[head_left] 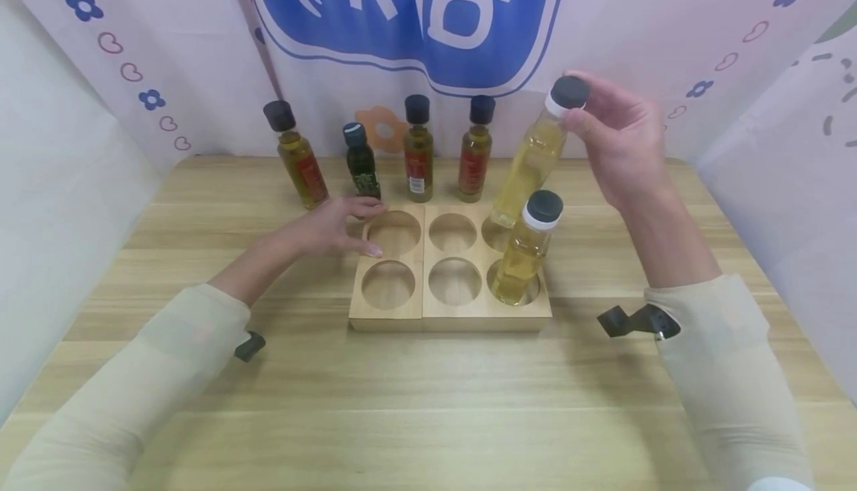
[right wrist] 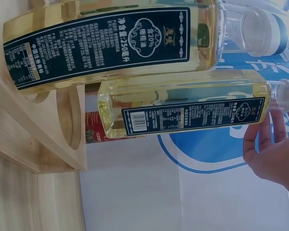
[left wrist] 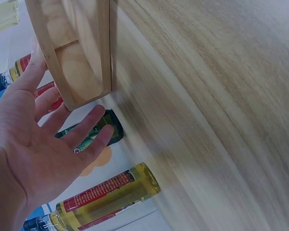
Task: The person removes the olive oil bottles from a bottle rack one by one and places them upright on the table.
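My right hand (head_left: 626, 138) pinches a clear bottle of pale yellow oil (head_left: 532, 164) by its dark cap and white collar. This bottle leans, its base overlapping the back right hole of a wooden bottle rack (head_left: 423, 253); in the right wrist view its dark label (right wrist: 197, 115) shows. A matching oil bottle (head_left: 522, 260) stands in the front right hole. My left hand (head_left: 328, 230) lies at the rack's left side, fingers spread and fairly straight. In the left wrist view its fingertips are right at the rack's end (left wrist: 70, 67).
Behind the rack stand a small dark green bottle (head_left: 362, 164) and red-labelled oil bottles: one (head_left: 304, 167) at left, two more (head_left: 418, 164) toward the middle. A printed cloth (head_left: 201, 67) hangs at the table's back edge. The wooden table (head_left: 402, 409) extends in front.
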The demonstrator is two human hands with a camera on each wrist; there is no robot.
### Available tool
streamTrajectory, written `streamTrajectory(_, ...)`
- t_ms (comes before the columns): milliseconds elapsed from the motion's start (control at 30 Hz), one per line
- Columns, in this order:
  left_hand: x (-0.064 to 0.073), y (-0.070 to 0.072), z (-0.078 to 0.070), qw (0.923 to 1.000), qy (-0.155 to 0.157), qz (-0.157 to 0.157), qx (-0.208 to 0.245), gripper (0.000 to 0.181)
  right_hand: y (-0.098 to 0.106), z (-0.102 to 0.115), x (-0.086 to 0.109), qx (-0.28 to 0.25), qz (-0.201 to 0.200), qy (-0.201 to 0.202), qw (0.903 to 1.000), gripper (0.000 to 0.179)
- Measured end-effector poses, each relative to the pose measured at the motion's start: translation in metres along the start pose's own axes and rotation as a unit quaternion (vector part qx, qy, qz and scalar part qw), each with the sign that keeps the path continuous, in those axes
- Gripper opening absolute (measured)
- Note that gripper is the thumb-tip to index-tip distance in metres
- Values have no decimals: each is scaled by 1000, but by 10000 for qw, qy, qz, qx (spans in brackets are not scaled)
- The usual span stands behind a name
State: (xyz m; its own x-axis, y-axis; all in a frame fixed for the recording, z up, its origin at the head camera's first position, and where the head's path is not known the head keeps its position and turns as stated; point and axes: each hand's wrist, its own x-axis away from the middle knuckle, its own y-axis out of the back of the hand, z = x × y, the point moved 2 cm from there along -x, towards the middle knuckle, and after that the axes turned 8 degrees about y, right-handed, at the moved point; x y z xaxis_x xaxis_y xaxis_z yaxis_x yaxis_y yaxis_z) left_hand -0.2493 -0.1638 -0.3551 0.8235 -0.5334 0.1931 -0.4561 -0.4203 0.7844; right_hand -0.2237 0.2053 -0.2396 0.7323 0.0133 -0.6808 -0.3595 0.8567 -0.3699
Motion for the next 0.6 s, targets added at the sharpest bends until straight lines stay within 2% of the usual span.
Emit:
streamTrajectory(200, 0, 0, -1, 10000, 44, 2, -9, 82, 3, 1, -4, 87, -126, -71, 9999, 31)
streamTrajectory(433, 1, -1, -1, 9999, 108, 32, 44, 83, 7, 3, -8, 695, -360, -115, 9969, 25)
streamTrajectory(600, 1, -1, 0, 9999, 112, 28, 52, 83, 8, 5, -12, 831, -434, -65, 9956, 25)
